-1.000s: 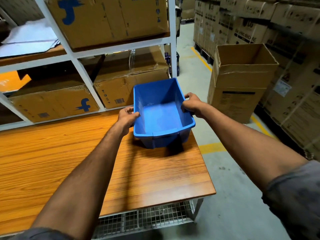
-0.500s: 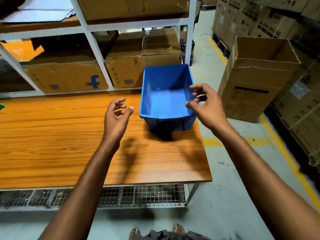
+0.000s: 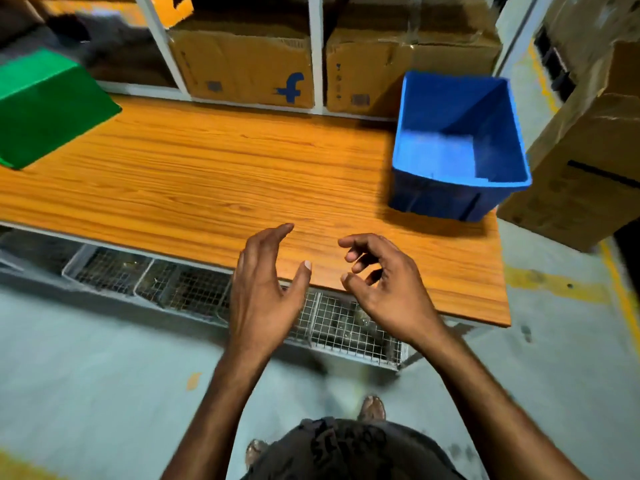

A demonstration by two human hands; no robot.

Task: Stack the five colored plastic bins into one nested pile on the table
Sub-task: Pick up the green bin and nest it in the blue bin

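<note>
We hold both hands empty over the near edge of the wooden surface [image 3: 214,161], the left grip [image 3: 265,289] spread with fingers apart, the right grip [image 3: 381,282] loosely curled with fingers apart and touching nothing. The blue bin [image 3: 457,147] stands upright on the surface, beyond and to the right of the right grip, well apart from it. A green bin [image 3: 48,105], tilted, sits far left of the left grip, beyond it.
</note>
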